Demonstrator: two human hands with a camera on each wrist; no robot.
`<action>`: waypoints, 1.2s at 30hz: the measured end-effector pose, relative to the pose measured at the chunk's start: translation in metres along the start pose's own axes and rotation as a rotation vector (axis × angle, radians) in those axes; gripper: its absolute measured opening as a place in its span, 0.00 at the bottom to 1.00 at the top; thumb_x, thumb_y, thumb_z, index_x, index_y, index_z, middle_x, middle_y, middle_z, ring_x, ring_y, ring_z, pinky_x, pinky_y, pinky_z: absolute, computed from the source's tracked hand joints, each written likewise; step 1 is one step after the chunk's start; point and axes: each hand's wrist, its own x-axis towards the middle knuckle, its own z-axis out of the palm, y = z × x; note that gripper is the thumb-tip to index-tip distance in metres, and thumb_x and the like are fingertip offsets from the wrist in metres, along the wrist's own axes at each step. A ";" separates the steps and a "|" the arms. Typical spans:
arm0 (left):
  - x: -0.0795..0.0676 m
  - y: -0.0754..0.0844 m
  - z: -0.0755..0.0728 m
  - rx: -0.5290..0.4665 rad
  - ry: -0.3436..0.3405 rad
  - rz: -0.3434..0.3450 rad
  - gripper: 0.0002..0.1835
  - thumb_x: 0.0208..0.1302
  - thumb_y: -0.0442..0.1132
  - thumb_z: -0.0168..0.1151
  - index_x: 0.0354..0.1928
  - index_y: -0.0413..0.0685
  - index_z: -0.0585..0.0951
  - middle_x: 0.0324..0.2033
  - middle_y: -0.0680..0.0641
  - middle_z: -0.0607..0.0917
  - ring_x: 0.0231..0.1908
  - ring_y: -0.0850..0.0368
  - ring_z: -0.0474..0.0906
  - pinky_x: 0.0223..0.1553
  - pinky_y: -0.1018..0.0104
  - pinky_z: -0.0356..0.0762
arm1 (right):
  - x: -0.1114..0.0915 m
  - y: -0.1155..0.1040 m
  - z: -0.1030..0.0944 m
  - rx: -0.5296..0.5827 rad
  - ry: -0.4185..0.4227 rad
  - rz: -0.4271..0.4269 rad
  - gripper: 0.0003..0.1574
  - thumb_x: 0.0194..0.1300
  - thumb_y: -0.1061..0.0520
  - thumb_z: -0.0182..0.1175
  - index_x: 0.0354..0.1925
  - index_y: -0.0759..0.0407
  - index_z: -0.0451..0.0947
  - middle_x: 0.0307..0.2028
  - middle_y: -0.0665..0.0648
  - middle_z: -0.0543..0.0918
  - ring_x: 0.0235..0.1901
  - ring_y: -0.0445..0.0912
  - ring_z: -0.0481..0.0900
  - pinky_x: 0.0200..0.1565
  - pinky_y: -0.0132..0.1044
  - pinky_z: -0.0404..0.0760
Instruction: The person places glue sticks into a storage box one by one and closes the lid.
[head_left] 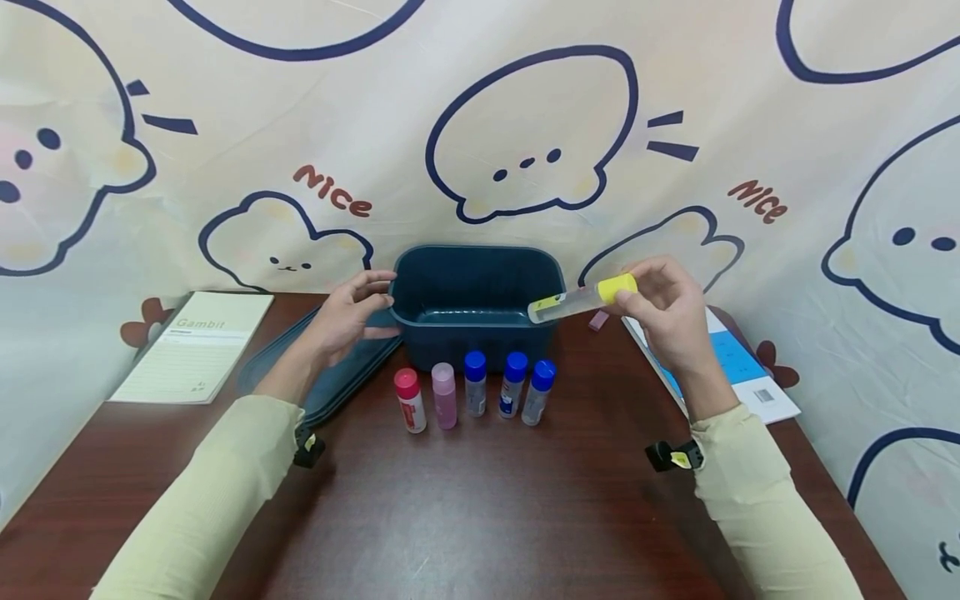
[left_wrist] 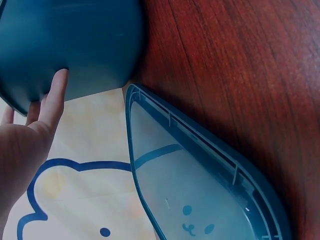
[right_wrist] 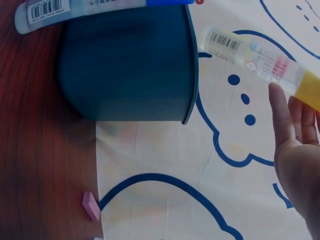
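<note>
A dark teal bin [head_left: 480,346] stands open at the back of the table. At its left side, my left hand [head_left: 351,310] touches the wall with mostly straight fingers; the left wrist view shows a digit [left_wrist: 59,87] against that wall. With my right hand [head_left: 663,312] I pinch the yellow cap of a clear tube-like bottle [head_left: 566,305], tilted above the bin's right rim. In the right wrist view the bottle [right_wrist: 250,60] shows a barcode label. Before the bin stand a red-capped bottle [head_left: 410,404], a pink bottle [head_left: 444,398] and several blue-capped bottles [head_left: 513,387].
The bin's teal lid [head_left: 348,383] lies left of it, partly under my left forearm. A notepad [head_left: 198,346] is at the far left, a blue-and-white booklet [head_left: 738,367] at the right. A small pink block [head_left: 597,321] sits near the bin. A printed cloth [head_left: 525,133] hangs behind.
</note>
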 end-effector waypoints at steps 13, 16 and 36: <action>-0.002 0.000 -0.002 0.012 0.024 0.010 0.25 0.79 0.35 0.48 0.75 0.46 0.62 0.75 0.39 0.57 0.70 0.38 0.58 0.54 0.40 0.78 | 0.014 0.011 0.019 -0.145 -0.040 0.003 0.16 0.67 0.66 0.63 0.53 0.68 0.77 0.51 0.58 0.79 0.52 0.54 0.78 0.51 0.34 0.83; -0.002 -0.003 -0.001 0.019 0.017 0.004 0.26 0.79 0.35 0.48 0.75 0.46 0.61 0.75 0.39 0.56 0.70 0.38 0.58 0.54 0.40 0.78 | 0.016 0.013 0.023 -0.182 -0.043 0.026 0.19 0.69 0.64 0.63 0.56 0.68 0.76 0.52 0.57 0.80 0.53 0.53 0.78 0.50 0.33 0.84; 0.000 -0.006 0.001 0.005 0.011 -0.002 0.26 0.79 0.36 0.49 0.75 0.47 0.61 0.75 0.38 0.56 0.70 0.38 0.57 0.55 0.38 0.77 | 0.032 0.028 0.043 -0.271 -0.110 0.107 0.22 0.70 0.59 0.64 0.59 0.68 0.76 0.57 0.61 0.79 0.55 0.50 0.76 0.67 0.56 0.66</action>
